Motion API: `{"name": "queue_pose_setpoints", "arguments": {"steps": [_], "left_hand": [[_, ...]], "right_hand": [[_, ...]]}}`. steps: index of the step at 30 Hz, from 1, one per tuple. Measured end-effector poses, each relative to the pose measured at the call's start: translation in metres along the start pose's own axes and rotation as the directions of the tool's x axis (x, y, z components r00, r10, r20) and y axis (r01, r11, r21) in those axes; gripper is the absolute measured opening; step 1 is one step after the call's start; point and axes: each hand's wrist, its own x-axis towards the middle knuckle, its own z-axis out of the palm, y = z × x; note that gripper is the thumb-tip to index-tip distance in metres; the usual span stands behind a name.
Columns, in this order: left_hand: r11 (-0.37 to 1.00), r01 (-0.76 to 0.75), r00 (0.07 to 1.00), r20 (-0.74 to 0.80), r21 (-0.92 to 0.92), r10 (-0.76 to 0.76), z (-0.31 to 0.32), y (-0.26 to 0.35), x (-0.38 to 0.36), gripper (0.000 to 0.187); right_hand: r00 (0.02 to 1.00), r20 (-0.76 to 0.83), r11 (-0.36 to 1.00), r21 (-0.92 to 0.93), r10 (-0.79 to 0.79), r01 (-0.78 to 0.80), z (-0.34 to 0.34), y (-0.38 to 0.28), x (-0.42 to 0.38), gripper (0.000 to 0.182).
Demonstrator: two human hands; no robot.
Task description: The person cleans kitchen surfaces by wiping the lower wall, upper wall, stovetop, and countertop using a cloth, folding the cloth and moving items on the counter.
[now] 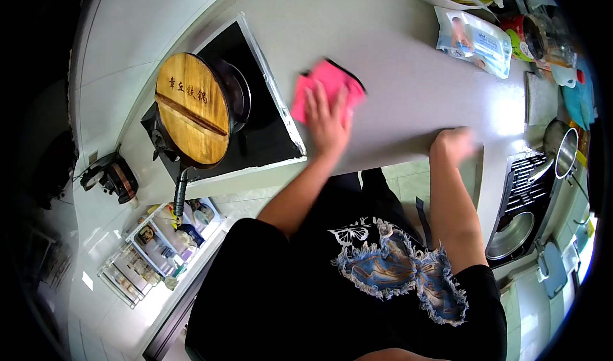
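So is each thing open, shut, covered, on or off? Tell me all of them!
Left hand: open, fingers spread on the cloth
Pink cloth: creased, lying on the counter
Right hand: blurred, at the counter's edge; can't tell if open
Wooden lid: on, covering the pan
Cooktop: can't tell if on
Wipes packet: lying down; can't tell if shut
Metal saucepan: uncovered

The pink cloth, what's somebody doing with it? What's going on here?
A person's left hand is spread on the pink cloth, which lies on the grey countertop. The cloth looks a bit blurred, so it may be moving. The right hand is blurry too, near the counter's front edge; I can't tell if it holds anything. Left of the cloth, a lidded pan stands on the black cooktop.
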Motion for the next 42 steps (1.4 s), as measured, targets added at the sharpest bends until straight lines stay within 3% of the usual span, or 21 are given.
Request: {"name": "queue_pose_setpoints", "arguments": {"steps": [3,5,6,9,11,12,14,16,18,20,21,22,23,25,27,29,31,33,35,39,42], "left_hand": [[0.973,-0.180,0.962,0.182,-0.146,0.205,0.003,0.030,-0.068,0.059],[0.957,-0.219,0.953,0.166,-0.192,0.252,0.001,0.030,-0.051,0.059],[0.935,-0.262,0.941,0.153,-0.240,0.303,0.003,0.028,-0.037,0.059],[0.992,-0.087,0.996,-0.026,-0.092,0.085,0.009,0.010,0.049,0.072],[0.995,0.035,0.976,-0.210,-0.090,-0.053,0.018,-0.017,0.112,0.073],[0.990,0.094,0.952,-0.280,-0.107,-0.120,0.021,-0.032,0.139,0.071],[0.977,0.093,0.930,-0.335,-0.191,-0.154,0.025,-0.074,0.182,0.070],[0.936,0.097,0.896,-0.379,-0.338,-0.230,0.001,-0.094,0.204,0.069],[0.766,0.011,0.797,-0.457,-0.643,-0.395,-0.021,-0.116,0.222,0.066],[0.628,-0.084,0.728,-0.478,-0.773,-0.491,-0.045,-0.123,0.228,0.065],[0.878,0.094,0.670,-0.622,-0.470,-0.404,-0.057,-0.122,0.227,0.055],[0.954,0.285,0.640,-0.723,-0.091,-0.260,-0.066,-0.122,0.227,0.050],[0.954,0.284,0.641,-0.722,-0.091,-0.260,-0.058,-0.134,0.232,0.050],[0.769,0.636,0.674,-0.529,0.060,-0.516,-0.029,-0.163,0.252,0.060],[0.730,0.684,0.666,-0.404,-0.007,-0.628,-0.015,-0.186,0.264,0.069],[0.547,0.817,0.470,-0.339,-0.182,-0.815,-0.022,-0.181,0.278,0.072],[0.570,0.806,0.494,-0.350,-0.160,-0.796,-0.020,-0.184,0.286,0.067],[0.829,0.551,0.773,-0.316,-0.098,-0.551,0.000,-0.200,0.291,0.057],[0.949,0.305,0.868,-0.386,-0.082,-0.312,0.017,-0.147,0.265,0.053],[0.993,-0.057,0.960,-0.277,-0.105,0.026,0.033,-0.053,0.235,0.054],[0.973,-0.188,0.956,-0.251,-0.133,0.150,0.041,-0.021,0.268,0.053]], "right_hand": [[0.997,-0.009,0.989,-0.125,-0.082,0.080,0.000,0.006,0.004,0.043],[0.955,0.138,0.728,-0.621,-0.262,0.289,-0.006,0.000,0.000,0.041],[0.956,0.139,0.733,-0.616,-0.260,0.289,0.001,0.010,0.013,0.041],[0.955,0.104,0.850,-0.438,-0.276,0.294,0.010,0.031,0.032,0.038],[0.998,0.047,0.996,-0.076,-0.041,0.044,0.001,-0.003,-0.002,0.034],[0.998,0.048,0.996,-0.078,-0.045,0.049,0.003,0.000,0.004,0.034],[0.971,0.031,0.705,-0.683,-0.237,0.193,0.009,0.011,0.018,0.036],[0.966,0.012,0.732,-0.650,-0.259,0.204,0.010,0.015,0.020,0.036],[0.962,-0.011,0.759,-0.617,-0.272,0.207,0.013,0.028,0.027,0.037],[0.967,0.064,0.820,-0.519,-0.246,0.243,0.015,0.045,0.045,0.037],[0.967,0.090,0.838,-0.484,-0.238,0.251,0.015,0.049,0.049,0.037],[0.972,0.081,0.875,-0.426,-0.219,0.232,0.014,0.048,0.048,0.037],[0.975,0.075,0.892,-0.395,-0.209,0.221,0.014,0.043,0.043,0.038],[0.993,-0.022,0.970,-0.215,-0.119,0.112,0.011,0.019,0.020,0.038],[0.993,-0.113,0.999,-0.045,-0.017,0.012,0.010,0.011,0.012,0.039],[0.995,-0.003,0.983,-0.151,-0.103,0.101,0.007,0.013,0.015,0.049],[0.992,-0.112,0.980,-0.195,-0.050,0.027,0.008,0.004,0.004,0.055],[0.976,-0.216,0.972,-0.230,0.002,-0.053,0.005,-0.013,-0.012,0.060],[0.978,-0.131,0.975,-0.135,0.161,-0.179,0.001,-0.026,-0.018,0.050],[0.973,-0.133,0.970,-0.130,0.188,-0.205,-0.003,-0.036,-0.027,0.055],[0.967,-0.164,0.966,-0.137,0.197,-0.220,-0.004,-0.036,-0.030,0.057]]}}
